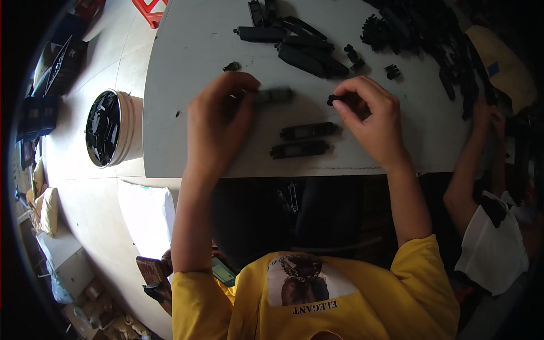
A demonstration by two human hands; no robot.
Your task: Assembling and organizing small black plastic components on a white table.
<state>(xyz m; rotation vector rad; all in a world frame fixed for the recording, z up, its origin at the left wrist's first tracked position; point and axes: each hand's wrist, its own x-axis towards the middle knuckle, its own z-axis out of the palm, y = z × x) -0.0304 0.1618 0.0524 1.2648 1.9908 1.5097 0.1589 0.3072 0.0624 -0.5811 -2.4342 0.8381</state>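
Take a clock face centred between the hands, 12 pointing away from the person. Far out at 9 stands a bucket [134, 129] holding black pieces, beyond the left edge of the table [167, 133]. A small chip [231, 66] lies at 10, just past the left hand [220, 110]. That hand's grip is nearly closed, thumb and forefinger seemingly pinching the left end of a dark bar [276, 94]; blur hides the exact contact. The bar reaches from there toward 3. Piled shells [309, 54] at 12 limit room on the far side; at 6, two bars [308, 131] lie side by side, a strip of bare top between them and the near edge.

At 3, the right hand [368, 107] has its grip closed to a fingertip pinch on a small part [331, 100], apart from the bar. The step looks like bringing these two pieces together; the next move calls for lining up their facing ends across the open gap. Out at 2, past two clips [353, 56], a heap [408, 28] crowds the table; farther at 3 are a co-worker's hands [491, 116].
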